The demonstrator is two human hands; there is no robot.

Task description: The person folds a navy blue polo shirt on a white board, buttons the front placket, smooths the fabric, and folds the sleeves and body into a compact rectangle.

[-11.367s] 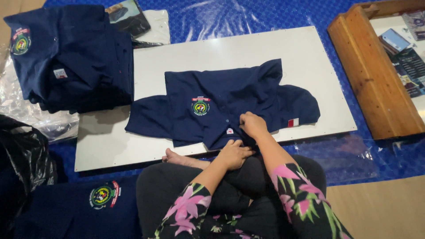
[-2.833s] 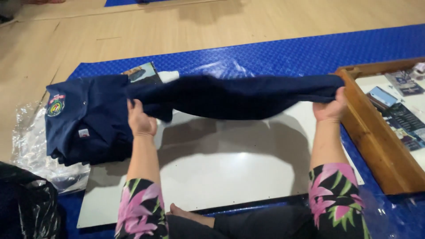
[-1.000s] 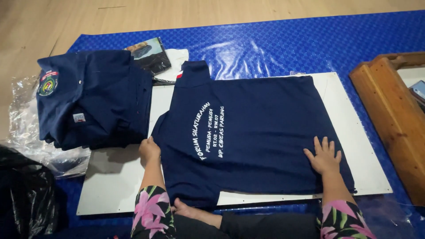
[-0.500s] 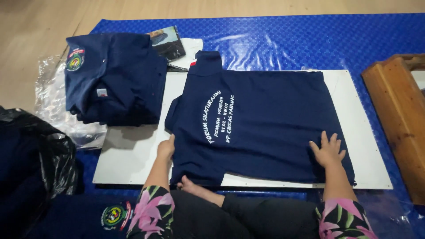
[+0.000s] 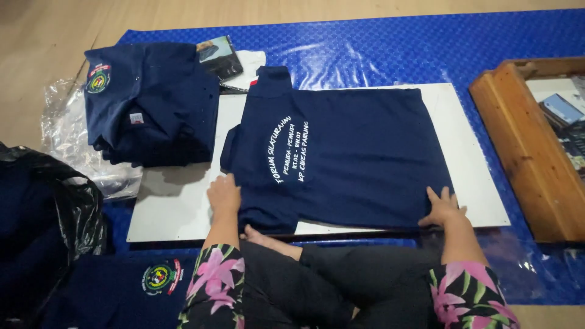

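Observation:
A navy blue polo shirt (image 5: 359, 155) lies face down and spread flat on a white board (image 5: 475, 176), collar to the left, white lettering on its back. My left hand (image 5: 223, 194) rests flat on the board at the shirt's near left sleeve, touching the cloth. At the shirt's near right corner, close to the board's front edge, my right hand (image 5: 443, 207) presses down with fingers spread. Neither hand grips anything.
A stack of folded navy shirts (image 5: 152, 100) sits at the left on clear plastic wrap (image 5: 67, 134). A black plastic bag (image 5: 42, 207) and another navy shirt (image 5: 122, 289) lie near left. A wooden tray (image 5: 524, 140) stands right. Blue mat (image 5: 378, 45) underneath.
The shirt was lifted, turned over and laid face down on the board. Since half a second ago my right hand slid toward the near edge; the view shifted slightly.

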